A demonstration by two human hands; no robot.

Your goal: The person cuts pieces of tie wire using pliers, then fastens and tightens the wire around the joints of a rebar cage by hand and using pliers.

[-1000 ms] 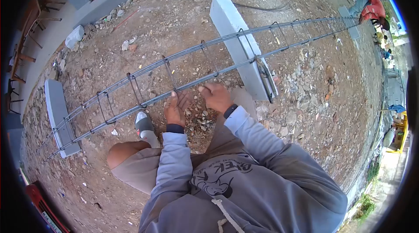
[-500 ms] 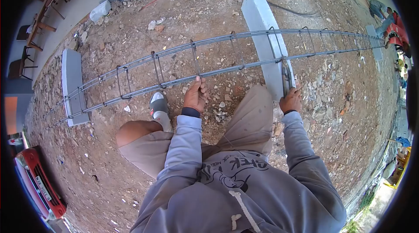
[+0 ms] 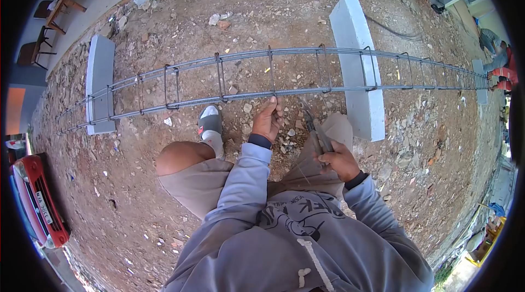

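A long rebar cage (image 3: 240,96) of steel bars and square stirrups crosses in front of me. My left hand (image 3: 268,120) is closed, its fingertips pinched together against the cage's near bar, at the foot of a stirrup (image 3: 271,70). What the fingers hold there is too small to make out. In my right hand (image 3: 340,162) is a pair of pincers (image 3: 317,132), gripped by the handles. Their jaws point up toward the near bar, just right of my left hand and apart from the bar.
The cage lies across a pale block (image 3: 358,68) at right, another block (image 3: 101,84) at left and a far support (image 3: 480,81). Stony ground surrounds my sandalled foot (image 3: 210,122). A red car (image 3: 41,202) stands at lower left. Another person (image 3: 503,73) is at far right.
My right hand has moved left from the right-hand block, bringing the pincers toward my left hand. My left hand stays at the same stirrup. The view has shifted and turned slightly.
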